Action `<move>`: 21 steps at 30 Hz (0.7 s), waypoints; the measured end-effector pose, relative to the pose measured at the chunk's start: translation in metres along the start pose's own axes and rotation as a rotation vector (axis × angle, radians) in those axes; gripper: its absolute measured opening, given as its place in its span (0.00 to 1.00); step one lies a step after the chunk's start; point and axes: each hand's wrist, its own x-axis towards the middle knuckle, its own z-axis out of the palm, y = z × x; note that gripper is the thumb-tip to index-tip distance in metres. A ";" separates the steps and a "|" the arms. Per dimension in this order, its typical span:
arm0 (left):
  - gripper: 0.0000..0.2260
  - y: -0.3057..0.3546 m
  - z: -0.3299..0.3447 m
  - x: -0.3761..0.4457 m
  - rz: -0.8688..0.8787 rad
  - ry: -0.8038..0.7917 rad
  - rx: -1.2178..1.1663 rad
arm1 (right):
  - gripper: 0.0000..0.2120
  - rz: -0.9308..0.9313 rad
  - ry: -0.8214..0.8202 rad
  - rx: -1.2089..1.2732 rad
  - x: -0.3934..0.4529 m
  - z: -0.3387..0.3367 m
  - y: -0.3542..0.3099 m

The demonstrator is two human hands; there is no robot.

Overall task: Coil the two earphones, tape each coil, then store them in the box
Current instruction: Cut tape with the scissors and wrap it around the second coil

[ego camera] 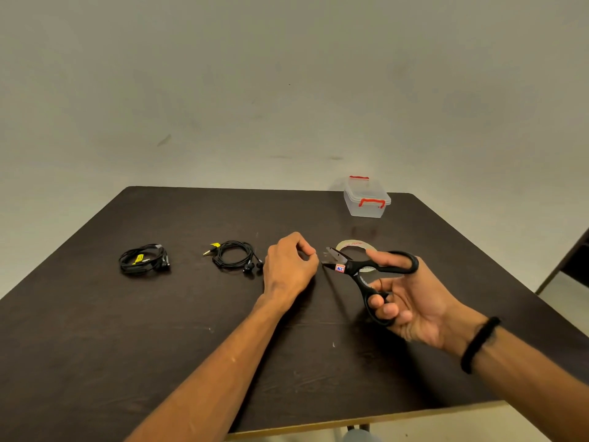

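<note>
Right hand (411,301): grip through the handles of black-handled steel scissors (366,272), blades parted. Left hand (288,266): fingertips pinched together; held item too small to tell. Two coiled black earphones (145,260) (236,255) on dark worktop (159,330), left. Clear tape roll (353,244) behind scissors. Lidded clear plastic box (366,199), red latches, far right.

Both arms come in bare from about 6 o'clock, no sleeves showing anywhere up to the frame edge. Left hand (288,266) has nothing on it, no rings, no watch, plain wrist. Right hand (411,309) is bare too, but that wrist has a black band (478,344) round it, chunky and kind of fuzzy or braided looking, sitting at roughly 4 o'clock in the shot.
</note>
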 end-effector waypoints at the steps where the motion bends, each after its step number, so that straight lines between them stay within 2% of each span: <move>1: 0.06 0.000 0.000 0.000 -0.001 0.001 -0.001 | 0.24 0.000 -0.003 0.006 0.002 0.000 -0.001; 15: 0.06 0.002 -0.002 -0.001 -0.011 -0.007 0.013 | 0.21 -0.054 -0.010 0.041 0.007 -0.002 0.002; 21: 0.06 0.004 -0.002 -0.001 -0.026 -0.020 0.027 | 0.18 -0.101 -0.002 -0.016 0.004 -0.008 0.006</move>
